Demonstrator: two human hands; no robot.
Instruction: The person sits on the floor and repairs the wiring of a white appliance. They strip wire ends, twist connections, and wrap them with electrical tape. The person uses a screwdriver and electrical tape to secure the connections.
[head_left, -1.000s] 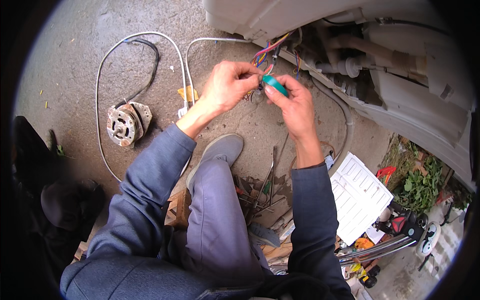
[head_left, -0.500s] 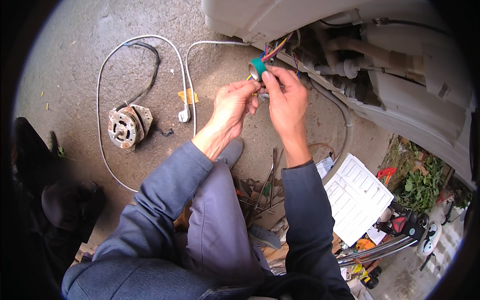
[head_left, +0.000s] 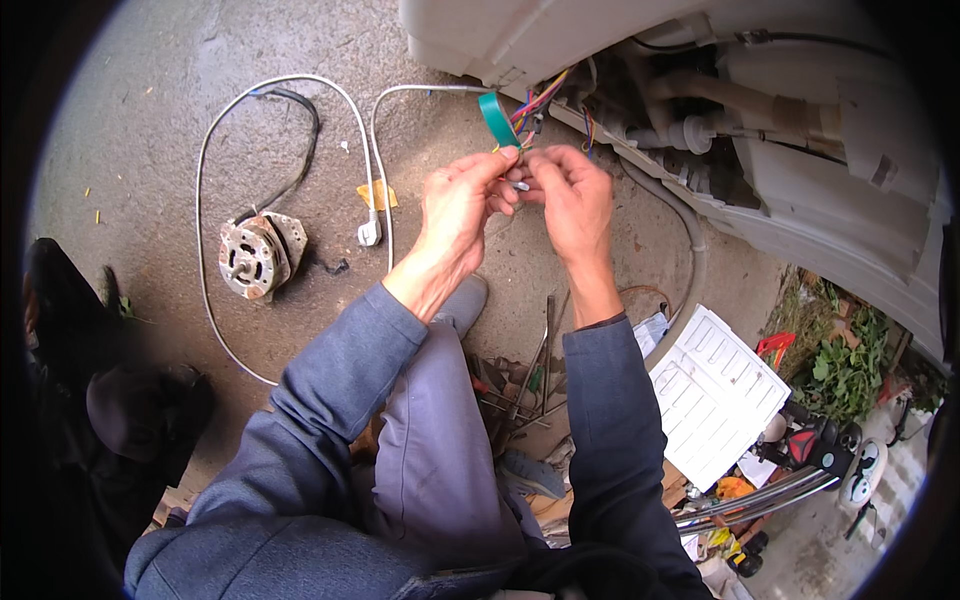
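My left hand [head_left: 460, 205] and my right hand [head_left: 575, 205] meet, fingers closed, over colored wires [head_left: 540, 100] hanging from the underside of a white appliance [head_left: 490, 40]. My left thumb and fingers pinch at the wiring. My right fingertips press together beside them; what they grip is hidden. A green tape roll [head_left: 497, 120] sits just above both sets of fingertips, against the wires; I cannot tell what supports it. A small whitish piece [head_left: 521, 186] shows between my fingers.
A rusty motor [head_left: 250, 255] and pale cable with a white plug [head_left: 368, 230] lie left on concrete. Printed paper [head_left: 715, 395], a grey hose [head_left: 697, 250], long tools [head_left: 540, 360] and clutter are at right and below. A blurred dark shape [head_left: 130, 410] is at far left.
The tape roll has turned and moved up and left, out from my right thumb and fingers. My right hand has drawn slightly down, its fingertips now beside my left's.
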